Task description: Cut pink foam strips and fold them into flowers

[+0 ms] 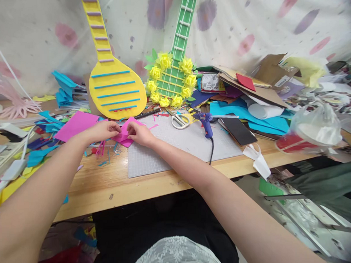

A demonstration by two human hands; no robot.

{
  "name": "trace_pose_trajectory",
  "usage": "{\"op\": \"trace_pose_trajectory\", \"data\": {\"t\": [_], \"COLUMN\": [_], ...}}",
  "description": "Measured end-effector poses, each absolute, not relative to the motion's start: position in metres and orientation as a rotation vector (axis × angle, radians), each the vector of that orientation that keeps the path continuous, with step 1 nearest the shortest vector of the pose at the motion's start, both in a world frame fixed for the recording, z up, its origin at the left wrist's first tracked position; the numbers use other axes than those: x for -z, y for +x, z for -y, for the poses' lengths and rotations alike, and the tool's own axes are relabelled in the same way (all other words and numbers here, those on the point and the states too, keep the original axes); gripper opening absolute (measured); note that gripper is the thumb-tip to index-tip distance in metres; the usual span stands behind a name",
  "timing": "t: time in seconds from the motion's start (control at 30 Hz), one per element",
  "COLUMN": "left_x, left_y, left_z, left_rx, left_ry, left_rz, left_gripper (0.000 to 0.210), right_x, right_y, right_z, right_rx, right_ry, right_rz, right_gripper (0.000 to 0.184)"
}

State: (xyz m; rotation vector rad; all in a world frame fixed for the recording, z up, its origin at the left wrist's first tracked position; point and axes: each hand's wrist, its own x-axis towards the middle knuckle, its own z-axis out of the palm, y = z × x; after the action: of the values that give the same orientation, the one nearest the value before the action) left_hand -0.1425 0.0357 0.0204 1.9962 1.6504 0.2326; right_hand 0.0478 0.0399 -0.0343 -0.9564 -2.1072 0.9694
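Between my hands is a small bright pink sheet of craft paper [123, 139], at the left end of the grey cutting mat [153, 158]. My left hand [105, 130] has its fingers curled together at the sheet's left edge. My right hand [140, 134] pinches the sheet from the right, thumb and fingers closed on it; the fingertips partly cover it. A larger pink sheet [76, 125] lies to the left, partly behind my left wrist. Thin pink strips [100, 149] lie just below my left hand.
A yellow guitar-shaped cutout [116, 80] and a green one [172, 74] with yellow paper flowers lean at the back. White-handled scissors [181, 122], a blue glue gun [205, 124] and a phone [237, 129] lie right of my hands. Blue paper [263, 121] and scraps are heaped behind.
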Motion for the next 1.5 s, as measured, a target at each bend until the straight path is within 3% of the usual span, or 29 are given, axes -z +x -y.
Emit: {"op": "trace_pose_trajectory", "data": {"t": [0.2,1.13,1.3,1.5], "left_x": [-0.023,-0.021,-0.018,-0.013], "left_y": [-0.141,-0.134,-0.132,-0.126], "left_z": [-0.028,-0.033,-0.033,-0.029], "left_rx": [-0.073,0.001,-0.030,-0.082], "left_ry": [1.977,2.106,2.093,2.167], "left_rz": [-1.480,-1.480,-1.522,-1.588], "left_gripper": [0.040,0.034,0.032,0.031], "right_x": [0.044,0.049,0.050,0.046], "right_y": [0.044,0.049,0.049,0.044], "right_z": [-0.046,-0.050,-0.050,-0.051], "right_rx": [-1.045,-1.194,-1.273,-1.230], "right_ry": [-1.006,-0.891,-0.836,-0.927], "right_rz": [1.990,1.965,1.934,1.912], "right_gripper": [0.025,0.027,0.037,0.028]}}
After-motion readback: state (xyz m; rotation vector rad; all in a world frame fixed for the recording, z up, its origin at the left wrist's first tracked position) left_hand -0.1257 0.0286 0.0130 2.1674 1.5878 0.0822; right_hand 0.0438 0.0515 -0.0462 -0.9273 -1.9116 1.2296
